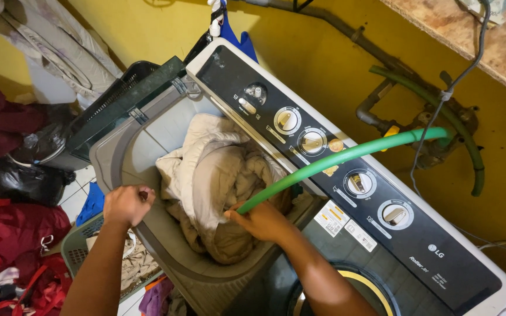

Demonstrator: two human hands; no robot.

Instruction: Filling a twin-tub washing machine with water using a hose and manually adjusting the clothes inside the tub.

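Green hose (346, 155) runs from the wall tap down into the washer tub (118, 158), its end hidden under the right hand (262, 221), whose grip is closed around it above the beige bedding (218, 175). Left hand (127, 203) is fisted on the tub's front rim; what it clasps is hard to see

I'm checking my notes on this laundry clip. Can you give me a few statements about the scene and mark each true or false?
1. The right hand grips the green hose. True.
2. The wash tub is empty. False: it holds beige bedding.
3. The left hand rests at the tub's rim. True.
4. The washer's control panel has no knobs. False: it has four round knobs.
5. The wall is yellow. True.
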